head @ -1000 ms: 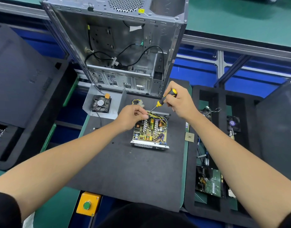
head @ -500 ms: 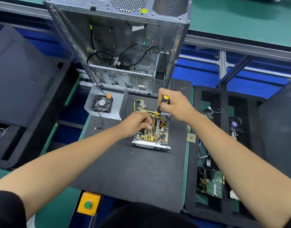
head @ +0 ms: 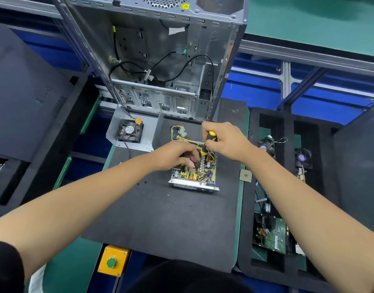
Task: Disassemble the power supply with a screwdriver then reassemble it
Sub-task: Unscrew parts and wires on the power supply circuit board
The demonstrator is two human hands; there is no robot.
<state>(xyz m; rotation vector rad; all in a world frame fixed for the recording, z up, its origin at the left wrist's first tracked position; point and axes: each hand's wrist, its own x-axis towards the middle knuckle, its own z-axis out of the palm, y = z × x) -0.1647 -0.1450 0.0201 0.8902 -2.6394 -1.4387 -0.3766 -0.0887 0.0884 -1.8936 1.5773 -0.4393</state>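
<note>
The opened power supply (head: 193,178) lies on the black mat (head: 160,218), its yellow circuit board facing up and its wire bundle (head: 178,132) trailing toward the case. My right hand (head: 227,140) grips the yellow-and-black screwdriver (head: 205,147) by the handle, held nearly upright over the board's far part. My left hand (head: 173,154) hovers over the board with curled fingers that pinch the shaft near the tip. The tip itself is hidden among the components. The supply's metal cover (head: 152,132), with a black fan (head: 130,131) in it, lies to the upper left.
An open computer case (head: 160,60) stands behind the mat. Tiny dark screws (head: 141,182) lie on the mat to the left, and a CPU chip (head: 245,176) at its right edge. A black foam tray (head: 287,127) of parts is at right, a yellow button box (head: 112,262) near me.
My right hand has swung the screwdriver from a slant to nearly upright and moved it left over the board. My left hand stayed at the tip.
</note>
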